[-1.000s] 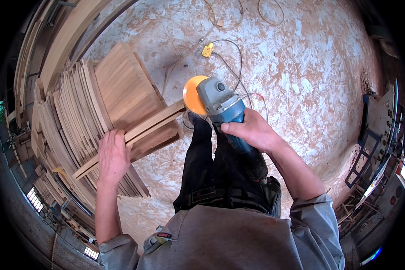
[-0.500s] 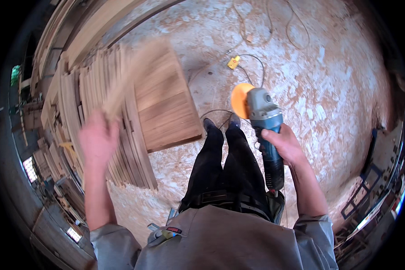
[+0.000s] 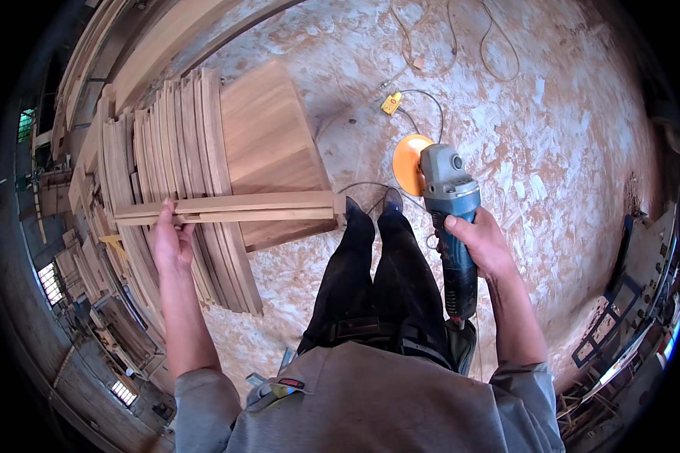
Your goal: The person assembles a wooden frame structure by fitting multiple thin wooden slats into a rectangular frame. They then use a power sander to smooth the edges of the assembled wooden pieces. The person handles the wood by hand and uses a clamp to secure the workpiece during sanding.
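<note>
My left hand (image 3: 173, 235) is closed on a long, narrow wooden strip (image 3: 279, 202) with a groove along its side. The strip lies crosswise in view, over a row of wooden slats (image 3: 177, 136) and a broad wooden panel (image 3: 268, 140). At the right, my right hand (image 3: 482, 240) is wrapped round the blue body of an angle grinder (image 3: 455, 219). An orange disc (image 3: 410, 164) sits on the grinder's grey head, facing away to the left. Whether the disc is spinning cannot be told.
A yellow plug connector (image 3: 391, 103) on a dark cord lies on the dusty floor (image 3: 551, 151) ahead of my feet. Looped cable (image 3: 500, 53) lies farther off. Long boards (image 3: 166, 45) are stacked at the far left. A dark frame (image 3: 607, 321) stands at the right.
The wooden strip, blurred and pointing away before, has swung round to lie crosswise toward the right. My left hand has shifted slightly right. The grinder has barely moved.
</note>
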`<state>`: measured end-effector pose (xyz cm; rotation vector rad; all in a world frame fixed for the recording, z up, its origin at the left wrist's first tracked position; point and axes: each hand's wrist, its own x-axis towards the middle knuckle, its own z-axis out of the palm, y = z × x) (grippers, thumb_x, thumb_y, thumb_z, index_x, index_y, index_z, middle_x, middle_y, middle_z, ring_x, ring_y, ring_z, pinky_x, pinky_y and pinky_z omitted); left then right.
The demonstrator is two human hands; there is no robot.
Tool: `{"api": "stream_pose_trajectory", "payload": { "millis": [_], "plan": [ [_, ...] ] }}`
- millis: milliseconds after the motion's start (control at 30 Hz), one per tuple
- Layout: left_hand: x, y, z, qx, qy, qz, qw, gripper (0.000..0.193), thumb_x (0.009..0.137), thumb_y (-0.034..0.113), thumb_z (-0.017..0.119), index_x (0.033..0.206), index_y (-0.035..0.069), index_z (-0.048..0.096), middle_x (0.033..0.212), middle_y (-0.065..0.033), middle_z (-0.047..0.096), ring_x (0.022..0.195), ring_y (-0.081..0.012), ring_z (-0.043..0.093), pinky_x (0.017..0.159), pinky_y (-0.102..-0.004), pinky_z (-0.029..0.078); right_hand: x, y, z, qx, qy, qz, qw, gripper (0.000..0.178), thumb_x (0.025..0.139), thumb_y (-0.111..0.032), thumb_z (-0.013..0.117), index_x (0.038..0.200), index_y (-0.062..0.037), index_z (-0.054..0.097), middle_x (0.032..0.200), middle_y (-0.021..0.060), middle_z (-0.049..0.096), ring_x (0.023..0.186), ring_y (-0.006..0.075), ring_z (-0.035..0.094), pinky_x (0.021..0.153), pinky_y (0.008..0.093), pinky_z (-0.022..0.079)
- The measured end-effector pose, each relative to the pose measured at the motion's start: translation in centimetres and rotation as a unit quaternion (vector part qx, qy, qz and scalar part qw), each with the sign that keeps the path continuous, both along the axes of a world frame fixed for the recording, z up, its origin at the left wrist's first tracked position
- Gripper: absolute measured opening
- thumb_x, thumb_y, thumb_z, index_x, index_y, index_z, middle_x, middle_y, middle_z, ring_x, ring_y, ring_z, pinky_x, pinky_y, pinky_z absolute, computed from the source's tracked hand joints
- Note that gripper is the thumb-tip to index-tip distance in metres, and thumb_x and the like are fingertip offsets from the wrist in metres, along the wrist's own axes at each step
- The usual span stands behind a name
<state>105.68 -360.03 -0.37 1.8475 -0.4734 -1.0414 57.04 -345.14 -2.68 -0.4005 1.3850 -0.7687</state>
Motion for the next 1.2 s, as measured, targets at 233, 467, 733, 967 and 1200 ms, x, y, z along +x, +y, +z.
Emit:
{"api": "stream_pose_trajectory", "payload": {
  "millis": [233,467,733,967,1200],
  "plan": [
    [2.0,2.3,-1.2,0.07,-0.01,-0.034,0.997,0.035,0.094,0.031,0.07,0.11,0.002,0.062,0.09,-0.0097,0.065,0.083,-0.0215,0.065,0.06,-0.032,0.059,0.6,0.1,-0.4,0.01,0.021,0.017,1.0,0.054,0.082,-0.04,0.078,0.111,0.0014,0.059,0.087,0.0075,0.064,0.07,0.0165,0.063,0.063,0.032,0.055],
    [3.8,0.2,2.0,-0.012,-0.018,0.016,1.0,0.036,0.089,0.024,0.063,0.116,0.001,0.057,0.1,-0.0113,0.062,0.082,-0.0213,0.063,0.067,-0.0393,0.055,0.3,0.8,0.0,0.023,-0.02,0.006,1.0,0.059,0.08,-0.047,0.078,0.109,-0.0006,0.055,0.076,0.0081,0.062,0.063,0.0194,0.064,0.057,0.0333,0.055],
    [6.2,-1.9,5.2,0.002,-0.305,-0.174,0.936,0.049,0.089,0.028,0.062,0.125,-0.006,0.057,0.11,-0.0158,0.066,0.099,-0.024,0.065,0.087,-0.0316,0.051,0.1,0.0,0.5,0.024,0.017,0.023,0.999,0.064,0.079,-0.054,0.078,0.11,-0.0025,0.056,0.079,0.0083,0.064,0.062,0.0198,0.065,0.057,0.0346,0.057],
    [-10.8,-1.6,3.8,0.078,-0.508,-0.4,0.759,0.051,0.093,0.025,0.057,0.139,0.003,0.052,0.087,-0.0229,0.067,0.081,-0.0383,0.067,0.073,-0.0482,0.055,0.2,-1.0,1.2,0.01,0.033,0.03,0.999,0.066,0.078,-0.055,0.079,0.108,-0.0019,0.054,0.078,0.01,0.063,0.063,0.0221,0.066,0.059,0.0377,0.058],
    [-10.8,-1.5,-3.8,-0.026,-0.663,-0.345,0.664,0.043,0.087,0.022,0.063,0.127,0.005,0.062,0.092,-0.0159,0.061,0.09,-0.0329,0.061,0.07,-0.0443,0.053,0.3,-0.1,0.9,0.01,0.048,0.025,0.998,0.065,0.081,-0.053,0.077,0.112,-0.0023,0.052,0.078,0.0096,0.063,0.062,0.0225,0.065,0.056,0.037,0.058]
  ]
}}
